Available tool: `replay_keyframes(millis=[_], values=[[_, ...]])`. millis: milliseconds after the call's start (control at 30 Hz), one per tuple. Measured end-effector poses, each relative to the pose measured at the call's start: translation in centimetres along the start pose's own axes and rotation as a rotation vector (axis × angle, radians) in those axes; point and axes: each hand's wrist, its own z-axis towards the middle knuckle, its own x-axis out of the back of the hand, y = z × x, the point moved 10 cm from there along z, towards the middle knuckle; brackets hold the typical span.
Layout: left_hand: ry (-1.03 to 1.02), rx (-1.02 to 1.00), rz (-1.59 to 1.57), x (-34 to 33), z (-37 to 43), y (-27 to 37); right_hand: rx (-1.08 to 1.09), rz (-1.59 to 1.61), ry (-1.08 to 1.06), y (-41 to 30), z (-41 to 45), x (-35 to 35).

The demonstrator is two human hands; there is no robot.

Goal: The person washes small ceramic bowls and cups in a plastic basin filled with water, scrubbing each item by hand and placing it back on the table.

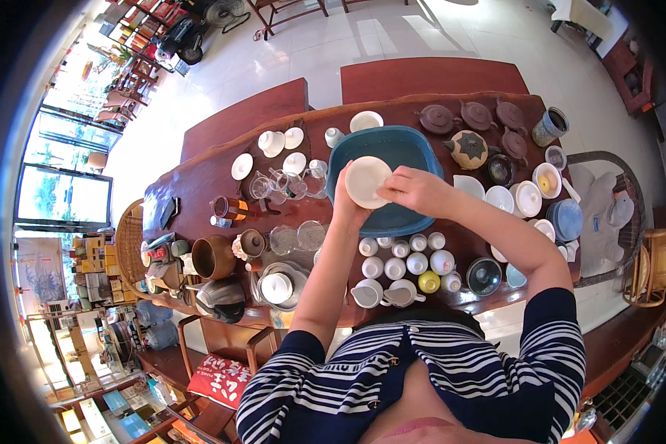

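My left hand (348,204) grips a small white ceramic dish (367,181) by its left and lower edge. The fingers of my right hand (408,188) touch the dish's right rim; whether they hold a cloth or anything else is hidden. Both hands are above a blue plastic basin (422,226) with water (380,145) in it. Just below the basin stand several small white teacups (394,268), one yellow cup (429,282) and two white pitchers (367,293). Clear glass pitchers (280,180) sit left of the basin.
Dark clay teapots (475,115) and a star-patterned teapot (468,150) stand at the back right of the wooden table (200,166). Lidded white bowls (527,198) and stacked blue dishes (566,219) are on the right. A metal kettle (221,299) and a brown bowl (213,258) occupy the left.
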Motion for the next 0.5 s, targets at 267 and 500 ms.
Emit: replay_keyframes(millis=[267,500], values=[[0.056,0.158,0.060,1.3,0.5,-1.0,-0.273,0.259,0.084,4.8,2.2,2.6],[0.246,0.172,0.543,2.8,0.5,-1.4,-0.240,0.077,-0.127,5.7,2.5,-4.1]])
